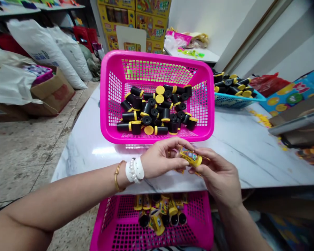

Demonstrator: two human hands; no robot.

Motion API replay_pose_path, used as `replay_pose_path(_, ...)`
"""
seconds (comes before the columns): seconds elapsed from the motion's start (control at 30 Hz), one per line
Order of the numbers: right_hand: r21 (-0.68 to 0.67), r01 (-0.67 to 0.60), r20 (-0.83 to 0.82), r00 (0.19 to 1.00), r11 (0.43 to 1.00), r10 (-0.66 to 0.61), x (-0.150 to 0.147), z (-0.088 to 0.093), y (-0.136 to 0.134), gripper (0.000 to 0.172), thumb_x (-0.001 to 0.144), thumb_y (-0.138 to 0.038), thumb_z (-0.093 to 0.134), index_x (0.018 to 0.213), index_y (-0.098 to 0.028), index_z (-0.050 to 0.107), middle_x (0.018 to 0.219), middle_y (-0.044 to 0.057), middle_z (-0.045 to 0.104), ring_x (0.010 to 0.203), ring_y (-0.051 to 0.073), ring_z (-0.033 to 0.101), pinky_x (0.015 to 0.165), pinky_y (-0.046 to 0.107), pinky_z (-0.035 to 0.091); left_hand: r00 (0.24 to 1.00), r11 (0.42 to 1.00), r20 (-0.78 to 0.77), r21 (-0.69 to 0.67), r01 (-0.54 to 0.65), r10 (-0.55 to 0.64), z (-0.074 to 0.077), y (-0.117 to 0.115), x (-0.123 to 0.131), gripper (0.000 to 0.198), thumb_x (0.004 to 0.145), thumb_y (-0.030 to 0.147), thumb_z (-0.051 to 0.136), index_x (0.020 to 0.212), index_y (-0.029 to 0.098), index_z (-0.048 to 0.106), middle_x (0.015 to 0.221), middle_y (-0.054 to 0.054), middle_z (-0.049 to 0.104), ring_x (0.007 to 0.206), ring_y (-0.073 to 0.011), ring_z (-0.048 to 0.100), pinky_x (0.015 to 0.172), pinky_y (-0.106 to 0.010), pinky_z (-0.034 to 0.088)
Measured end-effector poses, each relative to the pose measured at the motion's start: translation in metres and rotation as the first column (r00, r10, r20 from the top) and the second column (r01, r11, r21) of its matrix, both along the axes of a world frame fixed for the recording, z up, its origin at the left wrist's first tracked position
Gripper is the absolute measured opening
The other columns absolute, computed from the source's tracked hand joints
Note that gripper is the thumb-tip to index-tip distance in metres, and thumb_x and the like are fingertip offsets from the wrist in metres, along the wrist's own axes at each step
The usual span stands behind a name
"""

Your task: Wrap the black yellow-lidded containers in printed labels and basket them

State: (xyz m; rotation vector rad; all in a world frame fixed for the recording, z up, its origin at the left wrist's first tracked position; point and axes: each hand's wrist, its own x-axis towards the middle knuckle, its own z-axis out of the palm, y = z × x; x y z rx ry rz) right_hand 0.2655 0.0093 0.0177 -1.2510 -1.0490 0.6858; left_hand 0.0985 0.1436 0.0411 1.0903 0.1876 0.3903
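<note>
Between my two hands, over the front of the table, is a small yellow printed canister with a yellow cap at its right end. My left hand grips its left side, thumb below and fingers over the top. Fingers of my right hand close round the capped end; a bit of label or wrapper edge shows there. Just behind stands a pink basket with many plain black canisters with yellow caps. Below the table edge, a second pink basket holds several yellow-labelled canisters.
A blue basket of black canisters stands at the right, near a red plastic bag. Yellow printed boxes are stacked behind. On the left floor are white sacks and a cardboard box. Small yellow pieces lie on the table's right.
</note>
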Motion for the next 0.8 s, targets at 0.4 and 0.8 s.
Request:
replay_pose_path(0.4,0.176,-0.022,0.308,0.951,0.984,-0.034,0.004,0.012,-0.005,0.017,0.076,-0.016,0.088,0.087,-0.028,0.083,0.082,0.002,0.072,0.076,0.016,0.071,0.068,0.029,0.062,0.973,0.982,-0.146,-0.094,0.166,-0.179,0.001,0.008,-0.001,0.037,0.079,0.036,0.087,0.103,0.012,0.071,0.085,-0.005,0.074,0.064,-0.0116,0.069,0.062,-0.025,0.056)
replay_pose_path(0.8,0.121,0.182,0.276,0.938,0.976,-0.209,-0.013,-0.003,-0.014,0.04,0.082,-0.013,0.082,0.118,-0.029,0.075,0.111,0.006,0.073,0.094,0.019,0.074,0.079,0.031,0.067,0.985,0.999,-0.171,-0.027,0.028,-0.032,0.004,0.0,-0.001,0.04,0.081,0.034,0.085,0.103,0.016,0.057,0.074,0.0,0.068,0.059,-0.0099,0.064,0.057,-0.023,0.054)
